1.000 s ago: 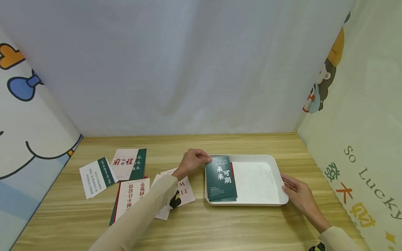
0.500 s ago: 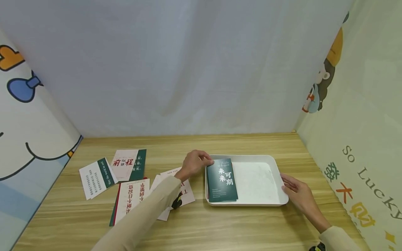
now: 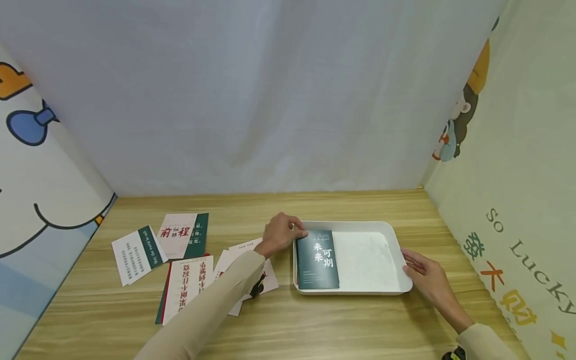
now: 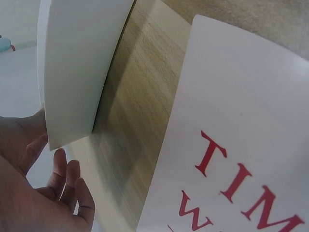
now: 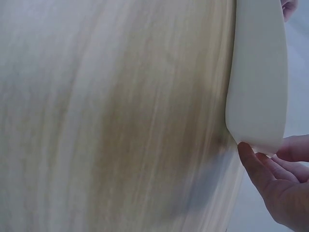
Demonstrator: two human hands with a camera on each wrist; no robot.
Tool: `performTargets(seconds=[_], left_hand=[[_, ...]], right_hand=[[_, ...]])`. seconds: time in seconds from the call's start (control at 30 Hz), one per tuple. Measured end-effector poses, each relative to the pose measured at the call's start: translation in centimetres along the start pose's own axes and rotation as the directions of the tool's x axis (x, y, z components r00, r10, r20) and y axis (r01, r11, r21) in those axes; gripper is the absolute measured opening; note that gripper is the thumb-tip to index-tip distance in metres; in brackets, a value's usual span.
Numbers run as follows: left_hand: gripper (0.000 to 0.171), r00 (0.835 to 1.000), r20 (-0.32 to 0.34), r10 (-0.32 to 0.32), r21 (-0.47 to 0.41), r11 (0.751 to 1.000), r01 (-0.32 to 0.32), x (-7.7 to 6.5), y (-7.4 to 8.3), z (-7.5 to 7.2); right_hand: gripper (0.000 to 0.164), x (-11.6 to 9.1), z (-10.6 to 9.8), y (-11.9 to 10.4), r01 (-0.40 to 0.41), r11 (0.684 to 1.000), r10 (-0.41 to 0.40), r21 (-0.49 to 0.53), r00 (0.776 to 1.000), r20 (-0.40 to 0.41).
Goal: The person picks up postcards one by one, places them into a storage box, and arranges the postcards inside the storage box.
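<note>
A dark green card (image 3: 318,260) with white Chinese characters lies along the left side of a shallow white tray (image 3: 369,293). My left hand (image 3: 280,232) reaches over the tray's upper left corner, thumb and index finger pinching the card's top left corner. In the left wrist view, that hand's other fingers hang bent beside the outer wall of the tray. My right hand (image 3: 429,280) holds the tray's lower right edge. The right wrist view shows its thumb at the rim and its fingers (image 5: 253,166) against the outside corner.
Left of the tray, pinkish cards (image 3: 270,282) with red lettering lie partly under my left forearm. Further left are an upright-text pile (image 3: 184,285), a pink-and-green pair (image 3: 177,232) and white cards with a green band (image 3: 135,257). Printed cloth walls enclose the wooden table (image 3: 315,325).
My left hand has shifted slightly right with the green card, which now sits lower and squarer in the tray, covering the red edge seen beneath it. My right hand stays on the tray.
</note>
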State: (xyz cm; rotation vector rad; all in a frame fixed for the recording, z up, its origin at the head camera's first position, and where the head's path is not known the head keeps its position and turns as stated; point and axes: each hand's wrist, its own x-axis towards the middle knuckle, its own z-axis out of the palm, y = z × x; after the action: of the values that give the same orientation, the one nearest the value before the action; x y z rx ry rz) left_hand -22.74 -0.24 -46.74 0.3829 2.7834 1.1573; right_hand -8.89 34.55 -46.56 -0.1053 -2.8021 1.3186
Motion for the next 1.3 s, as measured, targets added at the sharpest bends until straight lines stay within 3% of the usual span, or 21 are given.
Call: performTargets(seconds=[0.17,0.3,0.43,0.57,0.77,1.0,1.17,1.3], left_hand=[[0.013,1.000,-0.008,0.012,0.042,0.999,-0.012,0.1,0.0,0.3],[0.017,0.994,-0.073,0.080,-0.019,0.996,-0.082,-0.3,0.2,0.0],[0.023,0.976,-0.135,0.169,-0.060,0.982,-0.178,-0.9,0.1,-1.7],[0.032,0.975,-0.125,0.184,-0.033,0.981,-0.189,-1.5,-0.8,-3.9],[0.043,0.990,-0.075,0.120,0.002,0.993,-0.120,-2.9,-3.5,-6.8],[0.039,0.998,-0.050,0.043,0.013,0.999,-0.042,-4.6,-6.4,-10.0],[0.042,0.999,0.001,-0.033,0.061,0.998,0.033,-5.7,-7.9,-11.2],[0.049,0.992,0.048,-0.118,0.121,0.986,0.112,-6.3,-8.8,-11.4]], right_hand=[[0.043,0.0,0.0,0.0,-0.009,1.000,0.009,0.001,1.000,0.003],[0.043,0.0,-0.1,0.0,-0.006,1.000,0.006,-0.011,1.000,-0.001],[0.043,0.1,-0.2,-0.1,0.006,1.000,-0.006,-0.021,1.000,-0.001],[0.043,0.1,-0.2,-0.2,0.008,1.000,-0.008,-0.020,1.000,-0.004],[0.042,-0.1,-0.1,0.0,0.030,0.999,-0.031,-0.034,0.999,-0.019],[0.042,-0.3,-0.3,0.0,0.053,0.999,-0.053,-0.014,0.998,-0.034],[0.042,-0.3,-0.2,0.2,0.054,0.998,-0.053,0.013,0.998,-0.031],[0.042,-0.2,0.0,0.2,0.049,0.999,-0.049,0.010,0.998,-0.028]])
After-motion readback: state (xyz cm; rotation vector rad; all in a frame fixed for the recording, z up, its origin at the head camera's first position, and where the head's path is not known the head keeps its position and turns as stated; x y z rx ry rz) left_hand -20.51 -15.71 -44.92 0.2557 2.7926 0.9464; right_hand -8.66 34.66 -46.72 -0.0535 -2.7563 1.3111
